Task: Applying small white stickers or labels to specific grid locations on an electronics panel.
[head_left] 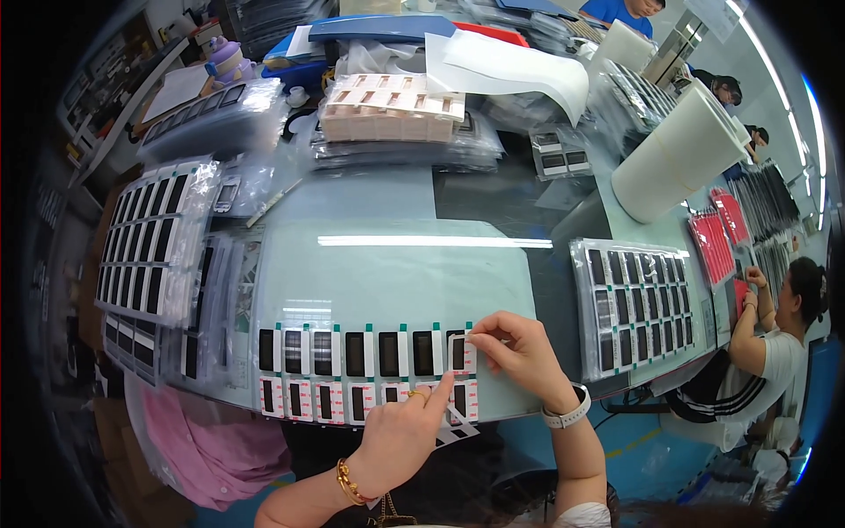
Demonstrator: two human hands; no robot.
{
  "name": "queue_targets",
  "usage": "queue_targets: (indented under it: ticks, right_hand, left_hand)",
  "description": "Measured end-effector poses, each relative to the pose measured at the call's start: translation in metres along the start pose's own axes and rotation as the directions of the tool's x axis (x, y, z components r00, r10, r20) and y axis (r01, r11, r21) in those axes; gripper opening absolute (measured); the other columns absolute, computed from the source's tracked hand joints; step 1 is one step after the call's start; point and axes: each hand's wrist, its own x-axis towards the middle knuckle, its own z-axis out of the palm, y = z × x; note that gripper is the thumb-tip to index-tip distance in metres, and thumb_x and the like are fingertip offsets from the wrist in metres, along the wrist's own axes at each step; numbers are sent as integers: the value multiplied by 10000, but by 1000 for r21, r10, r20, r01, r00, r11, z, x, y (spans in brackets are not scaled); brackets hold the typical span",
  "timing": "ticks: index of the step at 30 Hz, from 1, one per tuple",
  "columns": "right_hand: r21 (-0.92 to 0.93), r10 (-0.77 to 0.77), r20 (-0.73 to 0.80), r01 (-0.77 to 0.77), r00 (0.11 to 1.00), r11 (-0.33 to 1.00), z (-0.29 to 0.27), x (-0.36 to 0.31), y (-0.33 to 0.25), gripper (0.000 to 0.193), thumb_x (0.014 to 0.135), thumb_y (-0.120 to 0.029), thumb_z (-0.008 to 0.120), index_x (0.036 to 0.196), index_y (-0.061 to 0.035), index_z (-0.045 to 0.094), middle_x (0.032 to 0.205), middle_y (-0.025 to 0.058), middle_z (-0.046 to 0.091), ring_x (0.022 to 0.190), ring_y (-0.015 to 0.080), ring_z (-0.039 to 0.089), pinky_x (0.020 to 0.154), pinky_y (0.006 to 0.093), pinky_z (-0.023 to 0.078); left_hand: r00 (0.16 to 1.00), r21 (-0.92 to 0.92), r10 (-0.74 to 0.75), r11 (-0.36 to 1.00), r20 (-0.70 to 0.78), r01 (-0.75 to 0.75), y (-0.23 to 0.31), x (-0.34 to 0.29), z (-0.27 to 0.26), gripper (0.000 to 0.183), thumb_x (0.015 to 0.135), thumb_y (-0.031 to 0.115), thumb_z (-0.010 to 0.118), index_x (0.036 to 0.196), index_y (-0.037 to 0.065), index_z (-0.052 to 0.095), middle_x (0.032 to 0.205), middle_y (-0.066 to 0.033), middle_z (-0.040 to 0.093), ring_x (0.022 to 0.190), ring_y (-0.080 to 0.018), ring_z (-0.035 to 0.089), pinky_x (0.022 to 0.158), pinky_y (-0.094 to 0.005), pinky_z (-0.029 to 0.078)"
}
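my dark-windowed panels [355,355] lie in two rows along the near edge of the pale mat [396,286]. toward the mat's near right corner, my right hand [521,354] pinches thumb to fingertip at the end panel [457,355]; what's between, i can't tell. my left hand [396,442] points there, index finger extended; whether its curled fingers grip, i can't tell.

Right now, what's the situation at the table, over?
Left hand partly covering lower row of pieces. Right hand pinched at rightmost upper-row piece. Grip itself unclear.
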Motion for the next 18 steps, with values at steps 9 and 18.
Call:
queue_targets:
  ticks: [9,18]
  right_hand:
    - [-32,-25,-24,24,999,999,0,-1,2,98,953,-65,689,958,33,681,734,35,652,558,61,550,510,222,434]
    - [-42,-37,-26,36,999,998,-1,0,4,92,941,-59,699,952,32,686,744,46,661,570,70,563,520,232,446]
  left_hand:
    - [999,4,16,1000,-33,-16,1,4,0,560,829,22,624,1388,27,585,828,-73,591,543,-190,649,466,-316,504]
    - [999,-5,42,999,-16,-43,2,7,2,584,816,7,620,1398,46,583,868,-85,615,545,-205,645,473,-322,511]
